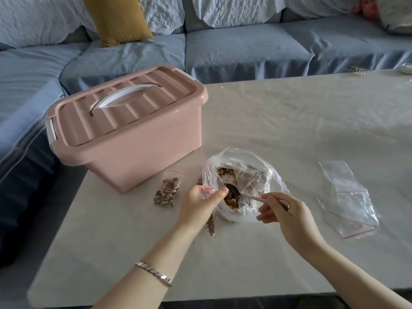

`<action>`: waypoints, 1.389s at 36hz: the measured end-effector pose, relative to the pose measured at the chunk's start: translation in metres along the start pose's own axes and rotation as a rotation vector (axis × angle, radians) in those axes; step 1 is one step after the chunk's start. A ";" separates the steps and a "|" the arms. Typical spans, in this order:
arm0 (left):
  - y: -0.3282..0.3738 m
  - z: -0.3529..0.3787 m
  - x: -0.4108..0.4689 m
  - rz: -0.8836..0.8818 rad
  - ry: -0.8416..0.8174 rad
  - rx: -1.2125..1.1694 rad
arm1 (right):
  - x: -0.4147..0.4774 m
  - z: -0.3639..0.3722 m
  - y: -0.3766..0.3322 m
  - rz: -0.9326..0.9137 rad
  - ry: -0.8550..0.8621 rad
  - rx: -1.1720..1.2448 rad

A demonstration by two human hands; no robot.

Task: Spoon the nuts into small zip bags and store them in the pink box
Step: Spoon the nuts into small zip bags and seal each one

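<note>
A large clear plastic bag of nuts (243, 175) lies open on the table. My right hand (287, 217) holds a spoon (247, 196) by its handle, with the bowl down among the nuts. My left hand (200, 204) pinches the mouth of a small zip bag (210, 221) right beside the spoon; the bag hangs under my hand with nuts in it. A filled small zip bag (167, 192) lies left of my hand. The pink box (124, 130) stands at the table's left corner with its lid shut and a white handle on top.
Several empty zip bags (347, 201) lie in a loose pile to the right. The pale table (289, 121) stretches away behind the nut bag. A blue-grey sofa (223, 50) with a mustard cushion (118, 18) runs along the far and left sides.
</note>
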State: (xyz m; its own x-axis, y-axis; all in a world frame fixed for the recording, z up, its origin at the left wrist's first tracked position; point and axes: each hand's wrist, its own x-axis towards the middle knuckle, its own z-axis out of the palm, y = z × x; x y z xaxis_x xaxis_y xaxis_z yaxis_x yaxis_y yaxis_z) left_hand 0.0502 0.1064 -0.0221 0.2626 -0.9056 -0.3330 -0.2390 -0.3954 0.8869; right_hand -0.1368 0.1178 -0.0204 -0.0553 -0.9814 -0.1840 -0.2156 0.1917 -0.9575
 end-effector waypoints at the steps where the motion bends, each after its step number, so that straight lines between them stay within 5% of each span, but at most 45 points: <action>1: 0.000 0.001 0.000 -0.001 0.006 -0.007 | 0.001 0.002 0.000 0.040 -0.012 0.048; 9: -0.003 -0.006 -0.005 0.017 0.018 -0.008 | 0.003 -0.008 -0.009 0.326 0.022 0.482; 17: 0.007 -0.021 -0.014 0.208 0.051 0.121 | 0.001 -0.031 -0.017 0.359 0.024 0.534; 23: 0.024 -0.017 -0.021 0.449 0.114 0.274 | 0.005 -0.045 -0.037 0.230 0.043 0.429; 29: 0.029 -0.006 -0.017 0.347 -0.042 0.368 | 0.008 -0.057 -0.066 0.114 0.065 0.383; 38: 0.028 0.005 -0.015 0.351 0.002 0.449 | 0.006 -0.057 -0.103 0.042 0.017 0.241; 45: 0.032 0.009 -0.020 0.398 -0.003 0.444 | 0.007 -0.031 -0.125 -0.151 -0.042 -0.066; 50: 0.029 0.010 -0.019 0.334 -0.010 0.358 | -0.008 -0.016 -0.146 -0.450 -0.092 -0.441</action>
State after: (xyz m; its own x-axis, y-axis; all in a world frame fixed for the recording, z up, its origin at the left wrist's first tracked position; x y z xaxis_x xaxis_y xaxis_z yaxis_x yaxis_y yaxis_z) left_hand 0.0293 0.1112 0.0069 0.1079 -0.9927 -0.0536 -0.6156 -0.1091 0.7805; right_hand -0.1204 0.0977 0.1239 0.2137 -0.9605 0.1782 -0.5806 -0.2716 -0.7676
